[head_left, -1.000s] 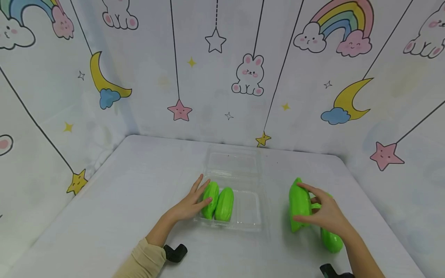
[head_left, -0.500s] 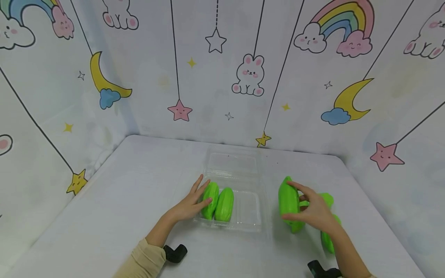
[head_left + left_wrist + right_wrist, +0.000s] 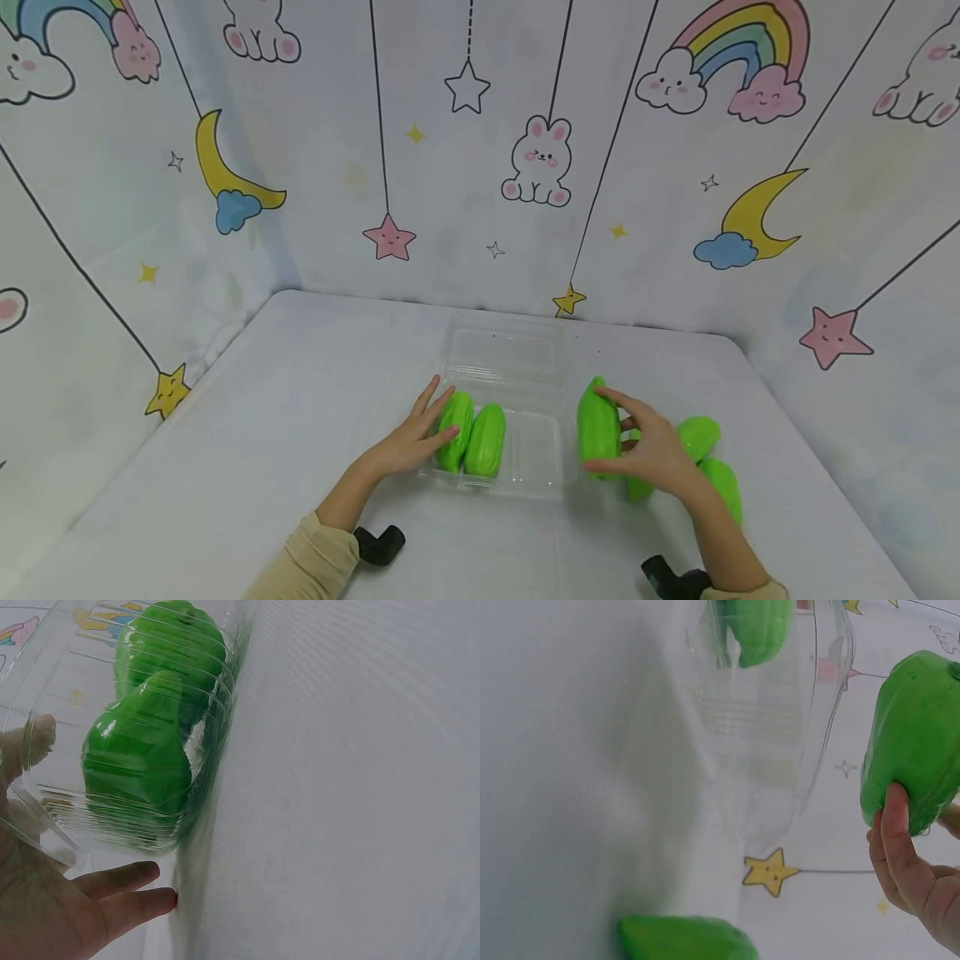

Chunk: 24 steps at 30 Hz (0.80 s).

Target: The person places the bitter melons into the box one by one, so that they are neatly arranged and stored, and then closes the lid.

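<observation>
In the centre of the frame, a clear plastic container [image 3: 536, 454] sits on the white tabletop [image 3: 360, 358], its lid [image 3: 501, 357] laid back toward the far edge. Two green vegetables lie side by side in the left half of its base, one at the left [image 3: 461, 419], the other [image 3: 484, 442] just beside it. The left hand [image 3: 401, 448] is at the container's left side, fingers outspread, grasping nothing. Right of centre, the right hand [image 3: 654, 454] has its grip around a third green vegetable [image 3: 598, 429], raised above the tabletop and outside the container.

The packing looks partway along: two pieces are in, one is in hand, and loose green pieces [image 3: 699, 437] remain at the right of the frame. At least three seem to lie there, though the right hand and forearm partly hide them, so the count is uncertain. Closing the lid also appears undone.
</observation>
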Each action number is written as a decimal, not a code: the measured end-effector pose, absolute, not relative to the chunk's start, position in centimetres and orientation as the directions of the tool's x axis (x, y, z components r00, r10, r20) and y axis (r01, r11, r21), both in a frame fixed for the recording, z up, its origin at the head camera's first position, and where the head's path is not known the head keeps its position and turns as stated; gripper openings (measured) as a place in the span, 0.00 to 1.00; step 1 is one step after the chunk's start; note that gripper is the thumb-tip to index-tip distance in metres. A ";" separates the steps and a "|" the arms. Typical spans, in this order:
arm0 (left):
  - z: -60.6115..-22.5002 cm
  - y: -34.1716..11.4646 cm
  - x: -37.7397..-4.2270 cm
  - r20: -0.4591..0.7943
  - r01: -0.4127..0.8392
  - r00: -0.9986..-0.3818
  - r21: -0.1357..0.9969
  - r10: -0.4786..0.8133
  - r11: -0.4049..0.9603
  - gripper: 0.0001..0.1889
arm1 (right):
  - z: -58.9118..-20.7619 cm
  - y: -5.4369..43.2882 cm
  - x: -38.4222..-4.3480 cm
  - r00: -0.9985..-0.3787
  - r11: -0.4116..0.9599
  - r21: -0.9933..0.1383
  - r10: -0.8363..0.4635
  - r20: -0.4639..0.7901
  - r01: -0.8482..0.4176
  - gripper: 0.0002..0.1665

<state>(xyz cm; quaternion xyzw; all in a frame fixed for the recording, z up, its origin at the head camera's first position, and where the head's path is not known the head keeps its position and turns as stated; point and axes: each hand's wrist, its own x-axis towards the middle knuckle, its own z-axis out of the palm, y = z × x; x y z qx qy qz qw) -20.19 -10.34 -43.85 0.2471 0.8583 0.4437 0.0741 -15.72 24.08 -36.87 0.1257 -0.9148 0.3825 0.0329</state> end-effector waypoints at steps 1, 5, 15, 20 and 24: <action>-43.8 -10.3 -20.2 0.092 0.358 -0.867 0.799 0.490 0.484 0.36 | -36.9 23.9 -15.8 -0.965 0.676 -0.691 -0.208 0.157 -0.258 0.57; -43.9 -10.3 -20.2 0.094 0.359 -0.866 0.800 0.491 0.480 0.36 | -36.9 23.2 -16.0 -0.961 0.665 -0.696 -0.229 0.157 -0.272 0.57; -43.9 -10.3 -20.3 0.102 0.365 -0.866 0.798 0.489 0.480 0.36 | -37.4 21.6 -16.5 -0.940 0.624 -0.711 -0.295 0.169 -0.324 0.57; -43.8 -10.2 -20.3 0.100 0.369 -0.863 0.795 0.496 0.482 0.36 | -37.7 20.9 -16.6 -0.940 0.620 -0.717 -0.301 0.158 -0.319 0.57; -43.7 -10.3 -20.2 0.099 0.366 -0.864 0.798 0.494 0.480 0.36 | -38.0 20.4 -16.8 -0.939 0.619 -0.717 -0.306 0.156 -0.321 0.56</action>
